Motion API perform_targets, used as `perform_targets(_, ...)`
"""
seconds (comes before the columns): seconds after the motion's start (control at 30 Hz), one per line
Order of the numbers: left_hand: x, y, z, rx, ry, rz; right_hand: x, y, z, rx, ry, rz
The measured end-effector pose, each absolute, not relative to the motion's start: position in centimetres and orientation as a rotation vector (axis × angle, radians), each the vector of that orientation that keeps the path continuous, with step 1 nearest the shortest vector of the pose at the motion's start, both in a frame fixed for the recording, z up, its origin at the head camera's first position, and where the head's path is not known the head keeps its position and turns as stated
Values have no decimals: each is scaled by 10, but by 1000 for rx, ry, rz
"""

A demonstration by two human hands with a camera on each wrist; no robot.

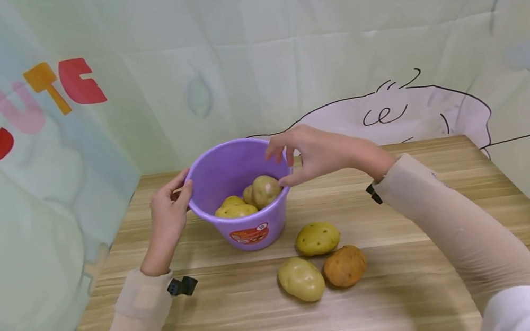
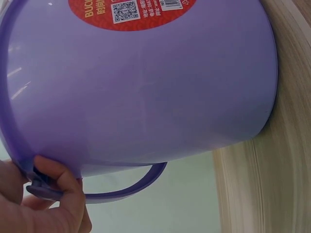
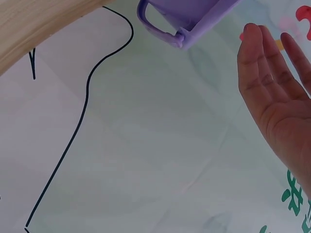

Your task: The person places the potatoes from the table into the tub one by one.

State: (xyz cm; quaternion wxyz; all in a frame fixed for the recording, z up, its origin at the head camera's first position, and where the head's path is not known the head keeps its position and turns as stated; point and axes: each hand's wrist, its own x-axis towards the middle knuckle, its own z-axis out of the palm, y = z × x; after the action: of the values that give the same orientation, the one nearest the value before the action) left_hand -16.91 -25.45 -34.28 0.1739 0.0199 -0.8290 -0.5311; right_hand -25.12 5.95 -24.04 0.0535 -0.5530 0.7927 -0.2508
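Observation:
A purple bucket holds several potatoes, among them a pale potato and a yellow potato. My left hand grips its rim on the left; in the left wrist view the fingers curl round the rim where the purple handle joins. Beside the right rim, my right hand is held up with fingers apart and nothing in them. In front of the bucket lie a yellow potato, a pale potato and a brownish-orange potato, close together.
Everything stands on a wood-grain table. Behind and to the left hangs a printed cloth backdrop with cartoon drawings and letters. A red label is on the bucket's side. The bucket stands near the table's back edge.

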Motion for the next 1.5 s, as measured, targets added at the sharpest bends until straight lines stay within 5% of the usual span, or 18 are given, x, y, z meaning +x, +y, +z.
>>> perform_targets(0.73, -170, -254, -342, 31, -2333, -1523, -232, 96, -248, -1542, 2491, -703)
perform_targets(1.5, -168, -254, -343, 34, -2329, -1518, -216, 110, -305, -1474, 2484, -494)
